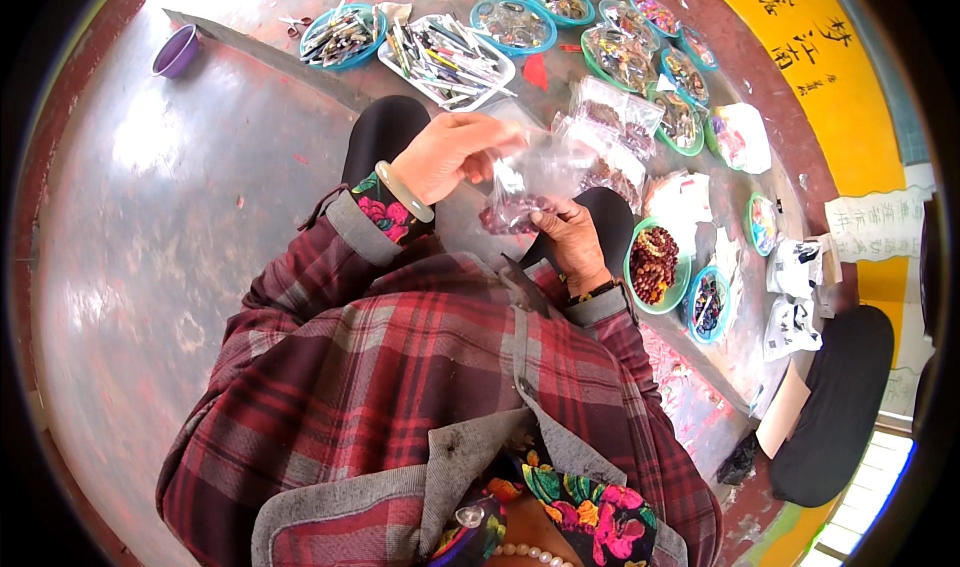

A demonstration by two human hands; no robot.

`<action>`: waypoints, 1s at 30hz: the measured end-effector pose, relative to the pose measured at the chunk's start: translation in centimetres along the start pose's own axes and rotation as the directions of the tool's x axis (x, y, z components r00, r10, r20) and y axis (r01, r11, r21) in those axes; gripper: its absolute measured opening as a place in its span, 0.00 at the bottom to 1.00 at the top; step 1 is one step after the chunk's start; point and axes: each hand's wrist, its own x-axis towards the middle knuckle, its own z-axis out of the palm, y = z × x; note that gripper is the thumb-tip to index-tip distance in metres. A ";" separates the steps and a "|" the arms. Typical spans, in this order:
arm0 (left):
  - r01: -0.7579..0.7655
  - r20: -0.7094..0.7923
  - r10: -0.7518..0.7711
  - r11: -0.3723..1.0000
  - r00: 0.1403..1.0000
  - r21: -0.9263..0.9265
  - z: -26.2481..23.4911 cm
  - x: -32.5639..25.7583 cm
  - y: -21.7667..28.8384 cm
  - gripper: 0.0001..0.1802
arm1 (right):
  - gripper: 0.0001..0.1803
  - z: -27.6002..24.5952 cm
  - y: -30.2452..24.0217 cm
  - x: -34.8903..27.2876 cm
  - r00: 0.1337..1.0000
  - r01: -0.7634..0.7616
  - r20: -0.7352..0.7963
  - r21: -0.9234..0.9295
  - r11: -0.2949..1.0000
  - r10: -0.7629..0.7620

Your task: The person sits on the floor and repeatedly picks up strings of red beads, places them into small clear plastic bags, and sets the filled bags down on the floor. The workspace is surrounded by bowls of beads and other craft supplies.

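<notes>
Clear bag (pixel 552 167) (reddish beads (pixel 510 214) inside) is held between pinching left hand (pixel 452 155) and gripping right hand (pixel 578 242).

Grey floor (pixel 130 317) (glossy, scuffed), yellow wall (pixel 862 107).

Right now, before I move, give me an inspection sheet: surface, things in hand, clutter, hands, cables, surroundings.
Surface: grey shiny floor, scuffed, with reddish specks.
Job's things: clear plastic bag, dark red bead-like pieces low inside.
Clutter: white tray of pen-like sticks, green basket of dark red beads, purple bowl; more baskets beyond.
Hands: left hand at the bag's upper part, grip unclear; right hand pinching it near the pieces.
Cables: nothing seen.
Surroundings: yellow panel with dark writing; long black object at right.
</notes>
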 end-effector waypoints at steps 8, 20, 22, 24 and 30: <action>0.370 0.274 -0.264 0.795 0.925 -0.481 -2.1 0.1 -9.4 0.31 | 0.11 1.0 -0.1 -0.1 0.975 -0.145 -0.120 0.286 0.947 0.185; 0.241 -0.002 -0.261 0.896 0.965 -0.373 -1.9 0.3 -10.3 0.11 | 0.11 0.0 2.8 0.4 0.969 -0.082 -0.207 0.259 0.962 0.138; 0.225 -0.009 -0.241 0.916 0.970 -0.333 -1.8 0.3 -10.0 0.10 | 0.11 -0.2 2.4 0.3 0.978 -0.095 -0.147 0.316 0.944 0.147; 0.204 -0.006 -0.207 0.972 0.978 -0.117 -1.9 0.3 -10.2 0.10 | 0.11 0.0 2.1 0.3 0.979 -0.074 -0.155 0.351 0.934 0.136; 0.306 0.071 -0.301 0.949 0.951 -0.079 -2.0 0.6 -11.7 0.14 | 0.15 -0.7 2.8 0.6 0.944 0.055 -0.323 0.345 0.937 0.064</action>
